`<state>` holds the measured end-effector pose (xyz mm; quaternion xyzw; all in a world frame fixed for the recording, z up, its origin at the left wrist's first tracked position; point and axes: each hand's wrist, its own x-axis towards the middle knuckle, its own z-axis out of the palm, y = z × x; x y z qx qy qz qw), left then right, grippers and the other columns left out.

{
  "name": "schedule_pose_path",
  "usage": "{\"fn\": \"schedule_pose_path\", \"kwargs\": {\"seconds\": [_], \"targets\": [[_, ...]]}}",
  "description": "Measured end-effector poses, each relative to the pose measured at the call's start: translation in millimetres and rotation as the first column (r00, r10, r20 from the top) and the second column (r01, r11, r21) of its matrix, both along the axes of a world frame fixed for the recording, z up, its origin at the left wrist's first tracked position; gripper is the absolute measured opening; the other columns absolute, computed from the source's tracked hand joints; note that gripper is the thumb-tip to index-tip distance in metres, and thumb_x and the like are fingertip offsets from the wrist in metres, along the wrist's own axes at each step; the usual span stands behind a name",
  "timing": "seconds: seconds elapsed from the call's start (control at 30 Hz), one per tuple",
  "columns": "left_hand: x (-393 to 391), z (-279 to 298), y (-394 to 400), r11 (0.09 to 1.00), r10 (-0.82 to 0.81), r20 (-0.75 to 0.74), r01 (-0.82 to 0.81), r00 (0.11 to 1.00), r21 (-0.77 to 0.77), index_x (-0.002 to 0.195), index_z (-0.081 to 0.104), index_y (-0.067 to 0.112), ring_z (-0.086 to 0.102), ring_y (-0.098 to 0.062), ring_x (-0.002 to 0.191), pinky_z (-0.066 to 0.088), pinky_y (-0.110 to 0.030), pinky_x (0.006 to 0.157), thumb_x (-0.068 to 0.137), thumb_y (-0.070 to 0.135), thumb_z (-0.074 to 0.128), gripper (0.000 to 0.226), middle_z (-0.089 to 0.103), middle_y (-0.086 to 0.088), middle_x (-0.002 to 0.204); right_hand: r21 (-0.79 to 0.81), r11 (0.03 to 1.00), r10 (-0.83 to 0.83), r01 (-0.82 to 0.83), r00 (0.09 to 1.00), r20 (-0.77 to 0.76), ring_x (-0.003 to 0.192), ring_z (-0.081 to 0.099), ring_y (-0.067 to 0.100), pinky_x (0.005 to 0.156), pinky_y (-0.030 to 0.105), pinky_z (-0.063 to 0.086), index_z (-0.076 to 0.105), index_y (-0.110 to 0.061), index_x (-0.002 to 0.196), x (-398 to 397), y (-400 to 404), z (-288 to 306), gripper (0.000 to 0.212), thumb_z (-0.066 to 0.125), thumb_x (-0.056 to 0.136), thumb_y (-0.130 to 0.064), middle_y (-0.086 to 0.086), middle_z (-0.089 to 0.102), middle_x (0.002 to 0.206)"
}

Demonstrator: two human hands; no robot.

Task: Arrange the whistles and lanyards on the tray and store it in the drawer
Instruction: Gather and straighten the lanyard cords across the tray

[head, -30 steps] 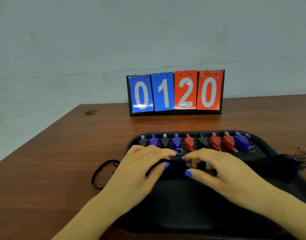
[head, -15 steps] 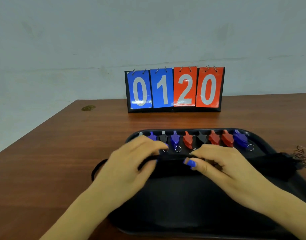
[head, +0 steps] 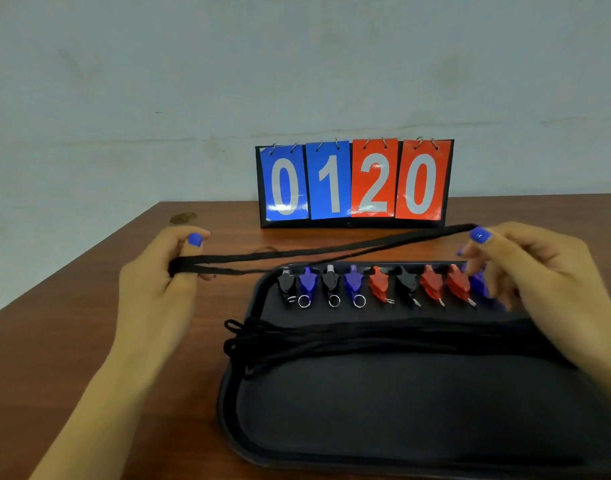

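Observation:
A black tray point(head: 383, 417) lies on the wooden table. Along its far edge stands a row of several whistles point(head: 376, 285), black, blue and red, some with metal rings. Across the tray's middle lies a bundle of black lanyards point(head: 366, 337). One black lanyard point(head: 331, 252) is stretched taut in the air above the whistles. My left hand point(head: 158, 289) grips its left end, left of the tray. My right hand point(head: 532, 268) pinches its right end above the tray's far right corner and hides the last blue whistle in part.
A flip scoreboard point(head: 354, 183) reading 0120 stands behind the tray near the wall. The table's left edge point(head: 72, 261) runs diagonally close to my left hand. A small brownish spot point(head: 182, 218) marks the far left corner.
Both hands lifted off the lanyard bundle and moved apart, pulling one lanyard up and stretching it between them above the whistles. The bundle now lies straight across the tray.

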<state>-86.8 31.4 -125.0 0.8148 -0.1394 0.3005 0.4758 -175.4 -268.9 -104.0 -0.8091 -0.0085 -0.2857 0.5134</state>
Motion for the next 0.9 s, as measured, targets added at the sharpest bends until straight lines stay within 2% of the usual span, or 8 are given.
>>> {"fn": "schedule_pose_path", "kwargs": {"seconds": [0.13, 0.23, 0.33, 0.4, 0.53, 0.6, 0.73, 0.9], "targets": [[2, -2, -1, 0.994, -0.062, -0.107, 0.070, 0.992, 0.082, 0.081, 0.051, 0.037, 0.050, -0.027, 0.058, 0.035, -0.016, 0.047, 0.088, 0.000, 0.043, 0.038, 0.054, -0.003, 0.055, 0.191, 0.976, -0.092, 0.106, 0.993, -0.079, 0.037, 0.049, 0.006, 0.031, 0.017, 0.038, 0.066, -0.021, 0.061, 3, -22, 7, 0.041, 0.043, 0.089, -0.041, -0.002, 0.067, 0.058], [-1, -5, -6, 0.954, -0.224, -0.187, 0.254, 0.956, 0.158, 0.081, 0.048, 0.030, 0.044, -0.012, 0.045, 0.037, -0.015, 0.045, 0.085, 0.001, 0.052, 0.029, 0.063, 0.005, 0.055, 0.272, 0.944, -0.145, 0.184, 0.977, -0.158, 0.032, 0.046, 0.007, 0.029, 0.018, 0.035, 0.055, -0.008, 0.064, 5, -39, 11, 0.039, 0.043, 0.096, -0.028, -0.001, 0.064, 0.049], [-4, -10, -10, 0.888, -0.369, -0.279, 0.425, 0.886, 0.174, 0.076, 0.056, 0.026, 0.060, -0.016, 0.057, 0.051, -0.024, 0.058, 0.075, 0.034, 0.073, 0.019, 0.068, -0.001, 0.070, 0.303, 0.929, -0.152, 0.213, 0.965, -0.212, 0.030, 0.045, 0.009, 0.029, 0.019, 0.033, 0.055, -0.007, 0.066, 3, -55, 14, 0.033, 0.050, 0.093, -0.024, 0.001, 0.062, 0.046], [-2, -12, -9, 0.858, -0.390, -0.296, 0.461, 0.872, 0.228, 0.071, 0.060, 0.019, 0.061, -0.022, 0.062, 0.050, -0.032, 0.063, 0.061, 0.062, 0.066, 0.045, 0.065, -0.008, 0.068, 0.262, 0.941, -0.132, 0.213, 0.947, -0.294, 0.031, 0.047, 0.009, 0.029, 0.020, 0.034, 0.058, -0.005, 0.069, 2, -64, 15, 0.029, 0.052, 0.092, -0.023, 0.001, 0.063, 0.048], [1, -18, -8, 0.860, -0.374, -0.261, 0.438, 0.890, 0.260, 0.054, 0.038, 0.015, 0.031, -0.006, 0.046, 0.025, -0.022, 0.046, 0.066, 0.082, 0.038, 0.067, 0.034, -0.001, 0.049, 0.137, 0.968, -0.138, 0.210, 0.903, -0.408, 0.033, 0.048, 0.007, 0.029, 0.019, 0.035, 0.061, -0.004, 0.076, -1, -83, 13, 0.029, 0.052, 0.091, -0.027, 0.001, 0.063, 0.054], [4, -20, -8, 0.872, -0.346, -0.239, 0.405, 0.907, 0.275, 0.053, 0.034, 0.019, 0.026, -0.004, 0.045, 0.022, -0.021, 0.046, 0.073, 0.072, 0.033, 0.057, 0.031, 0.003, 0.048, 0.064, 0.982, -0.125, 0.176, 0.869, -0.479, 0.035, 0.049, 0.007, 0.031, 0.019, 0.036, 0.065, -0.002, 0.079, -7, -91, 16, 0.041, 0.063, 0.078, -0.043, 0.000, 0.063, 0.052], [10, -25, -4, 0.844, -0.275, -0.215, 0.342, 0.937, 0.412, 0.064, 0.046, 0.020, 0.041, -0.015, 0.044, 0.036, -0.027, 0.049, 0.072, 0.069, 0.034, 0.051, 0.047, -0.001, 0.051, -0.120, 0.992, -0.099, 0.032, 0.784, -0.613, 0.039, 0.048, 0.009, 0.033, 0.021, 0.035, 0.072, -0.014, 0.064, -16, -110, 14, 0.083, 0.071, 0.015, -0.080, 0.001, 0.059, 0.050], [12, -26, -6, 0.785, -0.275, -0.181, 0.329, 0.944, 0.525, 0.086, 0.056, 0.038, 0.056, -0.005, 0.071, 0.049, -0.032, 0.058, 0.076, 0.065, 0.038, 0.034, 0.061, 0.018, 0.083, -0.268, 0.959, -0.139, -0.093, 0.669, -0.730, 0.039, 0.048, 0.010, 0.035, 0.023, 0.034, 0.074, -0.015, 0.071, -22, -117, 16, 0.088, 0.067, 0.016, -0.084, 0.001, 0.060, 0.052]]}}
